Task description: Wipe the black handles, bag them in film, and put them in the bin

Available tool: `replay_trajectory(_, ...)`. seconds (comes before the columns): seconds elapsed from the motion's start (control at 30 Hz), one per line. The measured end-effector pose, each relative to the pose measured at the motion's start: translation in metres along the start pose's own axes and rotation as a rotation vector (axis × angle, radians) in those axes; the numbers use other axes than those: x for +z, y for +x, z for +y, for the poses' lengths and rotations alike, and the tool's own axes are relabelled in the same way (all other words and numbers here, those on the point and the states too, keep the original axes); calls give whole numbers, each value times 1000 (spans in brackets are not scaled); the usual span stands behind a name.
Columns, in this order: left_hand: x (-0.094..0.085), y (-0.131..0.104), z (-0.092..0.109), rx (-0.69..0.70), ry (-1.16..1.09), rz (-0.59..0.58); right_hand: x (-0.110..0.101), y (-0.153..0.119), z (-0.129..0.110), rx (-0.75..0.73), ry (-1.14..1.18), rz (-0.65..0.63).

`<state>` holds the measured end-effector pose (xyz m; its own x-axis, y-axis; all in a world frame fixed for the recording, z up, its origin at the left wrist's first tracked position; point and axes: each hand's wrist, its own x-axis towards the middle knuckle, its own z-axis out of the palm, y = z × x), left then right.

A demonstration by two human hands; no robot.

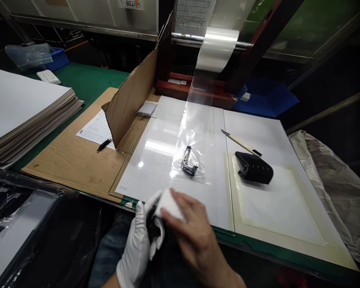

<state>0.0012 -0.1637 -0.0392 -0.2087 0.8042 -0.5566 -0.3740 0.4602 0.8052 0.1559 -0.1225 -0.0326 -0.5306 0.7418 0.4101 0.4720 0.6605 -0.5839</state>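
My left hand (136,244), in a white glove, is closed around a glossy black part (152,224) just in front of the table edge. My bare right hand (195,230) pinches a folded white cloth (169,205) and presses it against the top of that part. Most of the black part is hidden by my fingers and the cloth. Farther back on the white board, a black hook-shaped part (189,164) lies in or under clear film. To its right rest a curved black piece (255,168) and a knife with a pale handle (241,143).
A roll of clear film (217,48) hangs on a metal bar, its strip running down onto the board. An upright cardboard divider (132,96) stands left of it. Paper sheets (24,104), a pen (104,145) and a printed form (96,128) lie at left; a blue bin (265,98) sits behind.
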Motion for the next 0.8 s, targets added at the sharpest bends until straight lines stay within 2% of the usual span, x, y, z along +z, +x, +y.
replay_trajectory(0.07, -1, 0, -2, -8, 21, 35, 1, -3, -2, 101, -85, 64)
replay_trajectory(0.2, 3, -1, 1, 33, 51, 75, 13, -7, -14, 46, -79, 107)
replay_trajectory(0.27, 7, -2, 4, -25, 14, 71, 20, -10, -19, 185, -145, 156)
replay_trajectory(0.33, 11, -2, 6, -16, -12, 57, 25, -11, -23, 299, -210, 222)
replay_trajectory(0.43, 13, -1, 5, 130, 45, 47, 31, -13, -27, 262, -196, 230)
replay_trajectory(0.57, 12, -1, 1, 65, 121, 36, 33, -13, -30, 350, -271, 255)
replay_trajectory(0.7, 13, -1, -3, 110, 116, -7, 37, -15, -29, 277, -259, 256)
replay_trajectory(0.8, 12, -1, -1, 64, 147, -18, 32, -19, -17, 324, -330, 254)
